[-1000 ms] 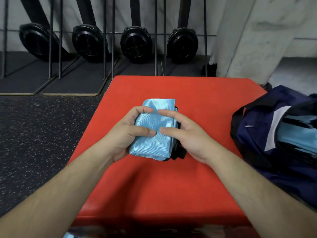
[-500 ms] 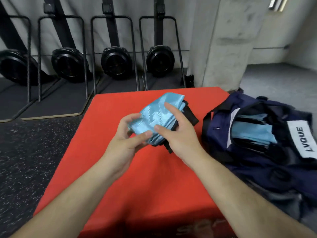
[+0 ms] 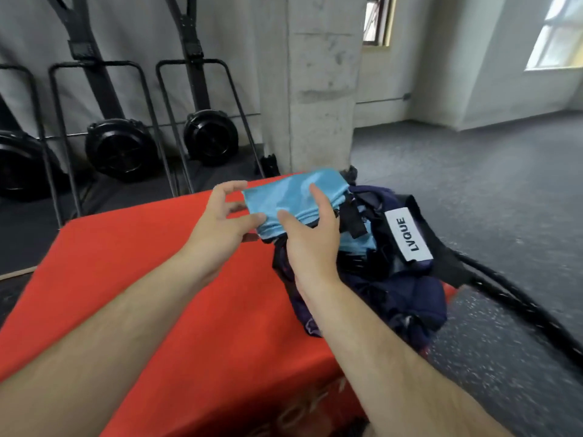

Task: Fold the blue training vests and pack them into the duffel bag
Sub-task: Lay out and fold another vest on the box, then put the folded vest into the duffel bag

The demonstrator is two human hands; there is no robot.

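The folded vest point(image 3: 284, 197) hangs over the duffel bag point(image 3: 410, 298), far right of the red mat point(image 3: 126, 279) — right hand point(image 3: 310, 244) pinching it, left hand point(image 3: 220, 222) spread, thumb barely touching. One-handed, the fold may slump open.

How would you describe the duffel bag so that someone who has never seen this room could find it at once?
Start at the concrete pillar, then drop to the red mat in front of it. The duffel bag slumps at the mat's right edge. It is the only navy thing there, with a white label reading LVQUE.
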